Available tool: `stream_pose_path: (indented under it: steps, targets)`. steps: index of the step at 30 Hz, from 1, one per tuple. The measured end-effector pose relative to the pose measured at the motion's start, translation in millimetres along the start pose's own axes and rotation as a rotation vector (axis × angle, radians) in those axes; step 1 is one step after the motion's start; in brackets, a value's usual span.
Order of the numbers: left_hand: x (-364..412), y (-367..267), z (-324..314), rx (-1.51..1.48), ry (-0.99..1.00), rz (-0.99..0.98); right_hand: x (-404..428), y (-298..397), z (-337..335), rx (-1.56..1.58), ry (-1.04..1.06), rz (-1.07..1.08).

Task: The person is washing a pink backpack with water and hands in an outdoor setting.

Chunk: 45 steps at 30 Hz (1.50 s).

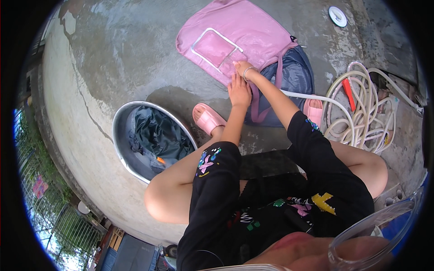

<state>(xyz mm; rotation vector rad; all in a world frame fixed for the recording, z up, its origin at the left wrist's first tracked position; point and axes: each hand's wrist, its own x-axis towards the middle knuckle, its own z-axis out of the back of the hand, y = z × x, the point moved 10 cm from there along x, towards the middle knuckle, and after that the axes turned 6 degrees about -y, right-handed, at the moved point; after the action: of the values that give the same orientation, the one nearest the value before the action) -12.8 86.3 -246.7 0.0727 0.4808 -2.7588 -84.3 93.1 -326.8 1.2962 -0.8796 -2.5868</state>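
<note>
A wet pink fabric bag (pixel 251 20) lies spread on the concrete ground, with a white-edged pocket (pixel 212 47) on its face. My right hand (pixel 244 70), a bracelet at its wrist, is on the fabric just below that pocket. Touching it from the near side is my left hand (pixel 240 90), its fingers stretched towards the bag's lower edge. The undersides of both hands are hidden, so any fold of cloth between the fingers cannot be made out. Dark blue fabric (pixel 295 74) and a pink strap (pixel 278 73) lie at the bag's near right side.
A metal basin (pixel 119 149) at left holds dark wet cloth (pixel 159 132). Coiled clear hose (pixel 364 101) lies at right with a red object (pixel 348 95); one length runs to my right forearm. A small white dish (pixel 337 16) is far right. Pink slippers (pixel 208 120) are on my feet.
</note>
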Motion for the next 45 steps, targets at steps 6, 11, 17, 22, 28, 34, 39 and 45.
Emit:
stream_pose_path:
  steps: [6, 11, 17, 22, 28, 34, 39, 45]
  targets:
    - [0.2, -0.7, 0.0, -0.038, -0.049, -0.010, 8.7, 2.9, -1.7, 0.013, -0.027, 0.033]
    - [-0.6, -0.2, -2.9, -0.005, -0.011, -0.009, 8.1, 4.3, -3.6, 0.032, 0.009, -0.013]
    - [-0.3, -0.6, -4.9, 0.027, -0.010, -0.019, 6.3, 10.5, 0.6, 0.048, -0.008, -0.001]
    - [-2.5, 4.2, -9.3, 0.064, 0.040, 0.005, -0.1, 13.4, 3.6, 0.023, -0.025, 0.008]
    - [1.3, -0.4, -6.2, 0.061, 0.000, -0.030, -1.4, 7.6, 30.7, -0.024, -0.159, 0.086]
    - [3.2, 7.0, -1.3, 0.072, -0.068, -0.022, -36.6, -33.5, 50.2, 0.221, -0.120, -0.082]
    - [13.5, 11.9, 8.9, -0.027, -0.089, -0.046, -80.9, -95.7, 51.0, 0.476, -0.063, -0.336]
    - [15.8, 3.2, 19.5, 0.130, -0.179, -0.185, -120.8, -129.0, 40.8, 0.415, -0.025, -0.331]
